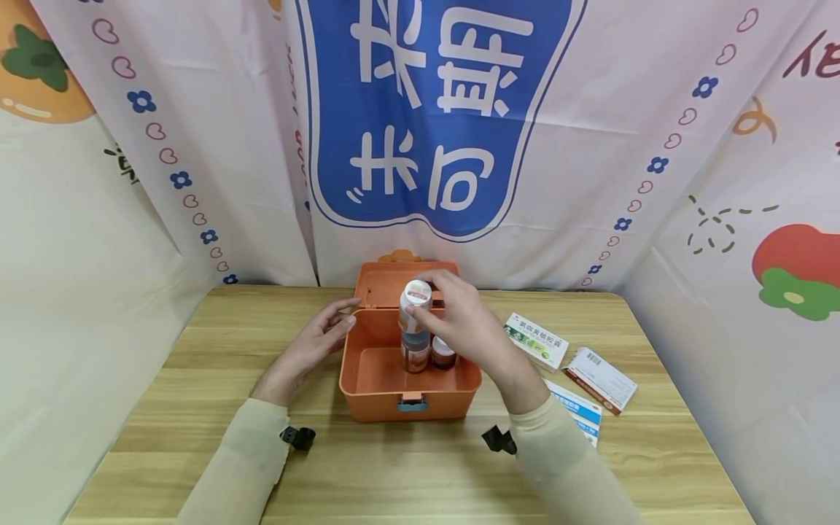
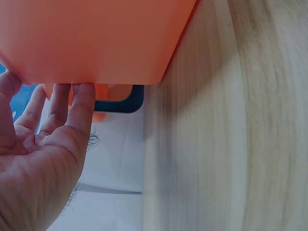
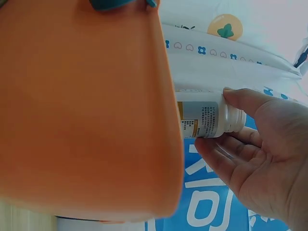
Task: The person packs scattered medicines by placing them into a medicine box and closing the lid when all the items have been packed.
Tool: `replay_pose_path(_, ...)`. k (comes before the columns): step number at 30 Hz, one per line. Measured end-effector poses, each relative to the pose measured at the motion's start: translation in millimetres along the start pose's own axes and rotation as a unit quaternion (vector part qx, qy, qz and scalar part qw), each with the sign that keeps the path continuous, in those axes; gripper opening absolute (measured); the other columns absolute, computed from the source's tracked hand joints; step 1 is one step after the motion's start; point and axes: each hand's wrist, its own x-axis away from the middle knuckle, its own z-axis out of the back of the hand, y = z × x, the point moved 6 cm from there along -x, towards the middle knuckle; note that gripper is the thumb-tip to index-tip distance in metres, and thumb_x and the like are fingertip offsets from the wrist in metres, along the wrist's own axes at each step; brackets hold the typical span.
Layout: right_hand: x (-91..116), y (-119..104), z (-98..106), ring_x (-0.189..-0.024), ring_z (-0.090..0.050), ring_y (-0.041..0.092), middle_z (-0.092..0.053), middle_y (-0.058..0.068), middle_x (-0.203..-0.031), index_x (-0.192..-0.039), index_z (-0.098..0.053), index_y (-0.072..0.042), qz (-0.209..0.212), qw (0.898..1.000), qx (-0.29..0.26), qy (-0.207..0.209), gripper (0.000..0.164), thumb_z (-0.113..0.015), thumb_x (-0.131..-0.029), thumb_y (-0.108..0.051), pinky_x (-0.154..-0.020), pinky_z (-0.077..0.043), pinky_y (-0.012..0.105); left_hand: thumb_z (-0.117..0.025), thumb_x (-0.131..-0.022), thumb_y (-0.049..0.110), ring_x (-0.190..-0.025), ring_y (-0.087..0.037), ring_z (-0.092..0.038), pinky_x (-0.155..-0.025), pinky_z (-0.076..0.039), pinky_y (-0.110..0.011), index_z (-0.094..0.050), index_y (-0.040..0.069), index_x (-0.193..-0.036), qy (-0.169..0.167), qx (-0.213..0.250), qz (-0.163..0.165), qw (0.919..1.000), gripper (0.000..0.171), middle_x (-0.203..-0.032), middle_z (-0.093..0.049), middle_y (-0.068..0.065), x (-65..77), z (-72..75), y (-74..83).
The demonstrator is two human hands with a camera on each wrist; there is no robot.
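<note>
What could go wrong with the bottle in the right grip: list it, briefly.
The white pill bottle could slip, since the right grip pinches it near its top. Lowered, it might knock over the white-capped brown bottle close by. The left grip, at the rear left corner of the orange storage box, might nudge it.
</note>
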Motion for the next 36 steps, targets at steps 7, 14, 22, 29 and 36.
replay_pose_path(7, -2, -6, -9, -0.134, -0.071, 0.025, -0.075, 0.005, -0.145, -0.151, -0.070, -0.012, 0.029, 1.000, 0.009, 0.003, 0.045, -0.086, -0.112, -0.028, -0.119, -0.064, 0.049, -0.055, -0.127, 0.034, -0.144, -0.031, -0.066, -0.129, -0.057, -0.059, -0.040, 0.014, -0.182, -0.002, -0.002, -0.002, 1.0000, 0.060, -0.160, -0.059, -0.027, -0.6, 0.6, -0.2)
replay_pose_path(14, -4, -7, -20, -0.132, -0.072, 0.024, -0.074, 0.004, -0.146, -0.154, -0.069, -0.013, 0.019, 1.000, 0.004, -0.010, 0.048, -0.086, -0.111, -0.029, -0.116, -0.066, 0.049, -0.054, -0.128, 0.033, -0.147, -0.037, -0.066, -0.131, -0.055, -0.063, -0.040, 0.015, -0.182, -0.003, 0.002, 0.003, 1.0000, 0.059, -0.161, -0.059, -0.028, -0.5, 1.9, -2.1)
replay_pose_path(22, -6, -10, -31, -0.127, -0.076, 0.025, -0.075, 0.006, -0.142, -0.152, -0.070, -0.011, 0.033, 0.999, -0.004, -0.017, 0.048, -0.086, -0.111, -0.028, -0.112, -0.068, 0.049, -0.053, -0.128, 0.033, -0.147, -0.037, -0.064, -0.131, -0.054, -0.066, -0.040, 0.015, -0.182, -0.004, 0.004, 0.002, 1.0000, 0.059, -0.160, -0.058, -0.027, -0.6, 0.8, -2.1)
replay_pose_path(29, -7, -12, -41, -0.128, -0.074, 0.022, -0.074, 0.006, -0.141, -0.152, -0.069, -0.011, 0.031, 0.999, -0.022, -0.036, 0.046, -0.086, -0.111, -0.025, -0.114, -0.068, 0.046, -0.052, -0.128, 0.031, -0.150, -0.041, -0.064, -0.128, -0.057, -0.063, -0.040, 0.015, -0.183, -0.006, 0.003, -0.004, 1.0000, 0.058, -0.160, -0.059, -0.027, 0.1, 0.3, -1.1)
replay_pose_path(36, -9, -14, -49, -0.125, -0.073, 0.023, -0.074, 0.006, -0.138, -0.149, -0.070, -0.012, 0.034, 0.998, -0.026, -0.046, 0.042, -0.086, -0.111, -0.020, -0.114, -0.067, 0.050, -0.052, -0.128, 0.029, -0.147, -0.037, -0.066, -0.126, -0.058, -0.060, -0.039, 0.014, -0.183, -0.010, 0.006, -0.008, 0.9999, 0.059, -0.159, -0.059, -0.026, 1.3, 0.1, 0.7)
